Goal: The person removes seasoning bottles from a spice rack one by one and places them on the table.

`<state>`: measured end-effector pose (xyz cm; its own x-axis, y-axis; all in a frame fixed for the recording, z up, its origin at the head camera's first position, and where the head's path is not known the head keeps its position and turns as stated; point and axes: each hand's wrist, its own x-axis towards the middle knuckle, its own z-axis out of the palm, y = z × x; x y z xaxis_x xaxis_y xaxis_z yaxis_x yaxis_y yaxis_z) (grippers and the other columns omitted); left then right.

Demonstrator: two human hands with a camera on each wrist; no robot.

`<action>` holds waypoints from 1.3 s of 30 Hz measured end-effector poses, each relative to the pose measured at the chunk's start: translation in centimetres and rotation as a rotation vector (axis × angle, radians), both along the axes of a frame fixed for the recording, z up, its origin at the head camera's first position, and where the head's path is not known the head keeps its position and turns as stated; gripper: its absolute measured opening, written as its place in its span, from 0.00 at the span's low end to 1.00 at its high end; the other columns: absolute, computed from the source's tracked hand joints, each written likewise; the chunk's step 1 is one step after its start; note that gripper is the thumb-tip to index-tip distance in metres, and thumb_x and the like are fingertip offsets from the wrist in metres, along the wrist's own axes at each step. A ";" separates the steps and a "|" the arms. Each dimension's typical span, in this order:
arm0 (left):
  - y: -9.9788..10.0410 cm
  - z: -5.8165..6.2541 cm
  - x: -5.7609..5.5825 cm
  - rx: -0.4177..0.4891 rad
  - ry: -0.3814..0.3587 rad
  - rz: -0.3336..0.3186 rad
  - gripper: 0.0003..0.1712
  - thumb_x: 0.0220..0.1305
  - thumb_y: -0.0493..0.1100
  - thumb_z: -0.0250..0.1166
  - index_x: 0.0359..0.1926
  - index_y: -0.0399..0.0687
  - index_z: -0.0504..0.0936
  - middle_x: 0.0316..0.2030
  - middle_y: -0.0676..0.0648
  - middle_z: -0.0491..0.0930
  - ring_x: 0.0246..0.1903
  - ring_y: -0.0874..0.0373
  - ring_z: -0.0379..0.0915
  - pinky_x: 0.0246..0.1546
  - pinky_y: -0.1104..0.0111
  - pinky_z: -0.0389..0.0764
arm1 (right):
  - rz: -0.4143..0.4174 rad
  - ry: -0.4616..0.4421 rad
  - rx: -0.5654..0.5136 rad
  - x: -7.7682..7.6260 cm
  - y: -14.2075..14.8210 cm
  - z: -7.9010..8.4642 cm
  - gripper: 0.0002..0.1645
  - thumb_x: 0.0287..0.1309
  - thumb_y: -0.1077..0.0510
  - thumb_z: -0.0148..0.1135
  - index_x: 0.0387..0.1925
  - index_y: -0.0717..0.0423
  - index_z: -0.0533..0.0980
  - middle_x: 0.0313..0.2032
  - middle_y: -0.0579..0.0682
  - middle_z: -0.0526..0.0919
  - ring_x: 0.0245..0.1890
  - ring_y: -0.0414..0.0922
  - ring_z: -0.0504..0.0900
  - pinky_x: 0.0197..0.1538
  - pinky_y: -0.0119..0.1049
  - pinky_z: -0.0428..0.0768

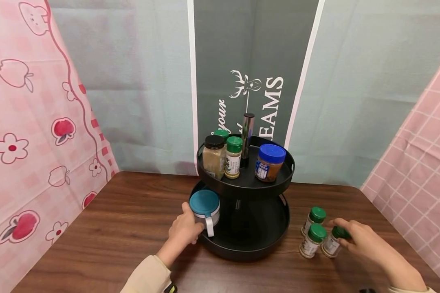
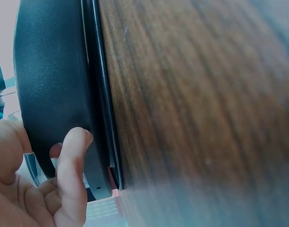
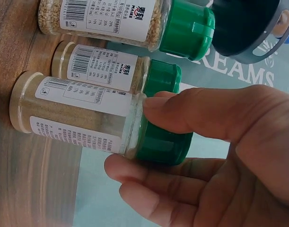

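Note:
My left hand (image 1: pixel 185 227) grips the left rim of the lower tray (image 1: pixel 254 232) of a black two-tier rack. In the left wrist view, its fingers curl at the tray's wall (image 2: pixel 49 61), by the handle cutout. Right beside that hand, inside the tray, stands a white container with a teal lid (image 1: pixel 204 202). On the right, my right hand (image 1: pixel 361 238) pinches a spice jar (image 3: pixel 83 109) near its green cap, thumb on one side and fingers on the other. The jar stands upright on the table, close to two more green-capped spice jars (image 1: pixel 309 245) (image 1: pixel 313 220).
The rack's upper tray (image 1: pixel 242 188) carries a black-lidded jar (image 1: pixel 214 158), two green-capped jars (image 1: pixel 233 158) and a blue-lidded jar (image 1: pixel 270 162) around a metal post (image 1: pixel 247 136). Patterned cloths hang behind and beside the wooden table (image 1: pixel 132 219).

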<state>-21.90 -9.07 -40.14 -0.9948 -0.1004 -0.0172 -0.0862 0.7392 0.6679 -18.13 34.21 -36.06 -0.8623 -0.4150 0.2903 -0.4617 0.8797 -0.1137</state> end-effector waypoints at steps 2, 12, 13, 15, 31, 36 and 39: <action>0.0 0.0 0.0 -0.002 -0.002 0.000 0.32 0.47 0.41 0.62 0.50 0.38 0.55 0.08 0.48 0.72 0.08 0.57 0.68 0.15 0.61 0.67 | -0.001 0.000 -0.003 0.0 0.0 -0.1 0.24 0.33 0.68 0.69 0.38 0.57 0.73 0.24 0.49 0.74 0.24 0.44 0.73 0.23 0.45 0.74; 0.0 0.0 0.0 -0.011 0.009 -0.001 0.31 0.46 0.41 0.61 0.48 0.38 0.56 0.08 0.49 0.72 0.08 0.58 0.68 0.16 0.60 0.68 | -0.061 -0.201 0.017 0.4 -0.3 0.7 0.28 0.40 0.63 0.68 0.48 0.58 0.72 0.29 0.55 0.74 0.25 0.44 0.72 0.24 0.45 0.74; 0.0 -0.1 0.0 -0.014 0.011 0.000 0.30 0.46 0.41 0.61 0.48 0.38 0.56 0.08 0.49 0.72 0.07 0.58 0.68 0.16 0.60 0.68 | -0.077 -0.235 0.021 0.5 -0.3 0.8 0.30 0.41 0.62 0.68 0.50 0.59 0.71 0.30 0.57 0.74 0.26 0.46 0.73 0.25 0.46 0.74; 0.0 -0.1 0.0 -0.020 0.014 0.004 0.30 0.45 0.41 0.61 0.47 0.39 0.57 0.07 0.49 0.72 0.07 0.58 0.68 0.16 0.60 0.68 | -0.098 -0.277 0.029 0.5 -0.4 1.0 0.31 0.41 0.60 0.68 0.52 0.59 0.70 0.33 0.62 0.74 0.29 0.52 0.75 0.26 0.49 0.76; 0.0 0.0 -0.1 -0.025 0.005 0.006 0.30 0.45 0.41 0.61 0.46 0.39 0.56 0.07 0.49 0.72 0.08 0.58 0.68 0.16 0.60 0.68 | -0.102 -0.222 0.076 0.0 -1.3 2.9 0.33 0.42 0.57 0.68 0.52 0.61 0.70 0.32 0.61 0.77 0.32 0.58 0.76 0.28 0.53 0.75; 0.0 -0.1 -0.1 -0.018 0.008 0.002 0.30 0.45 0.41 0.61 0.47 0.39 0.56 0.07 0.49 0.72 0.08 0.58 0.68 0.15 0.60 0.68 | -0.083 -0.133 0.066 0.1 -2.1 3.2 0.32 0.41 0.57 0.69 0.50 0.61 0.71 0.28 0.53 0.75 0.26 0.46 0.71 0.25 0.44 0.69; 0.0 0.0 -0.1 -0.019 0.009 0.002 0.30 0.45 0.41 0.62 0.47 0.39 0.56 0.07 0.49 0.72 0.08 0.58 0.68 0.16 0.60 0.68 | -0.077 -0.133 0.054 0.2 -2.6 3.6 0.31 0.42 0.57 0.68 0.51 0.62 0.71 0.28 0.52 0.74 0.23 0.44 0.67 0.25 0.43 0.67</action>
<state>-21.99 -9.09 -40.19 -0.9947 -0.1030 -0.0061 -0.0819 0.7517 0.6544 -17.96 31.63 -32.45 -0.9216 -0.3579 0.1503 -0.3765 0.9185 -0.1213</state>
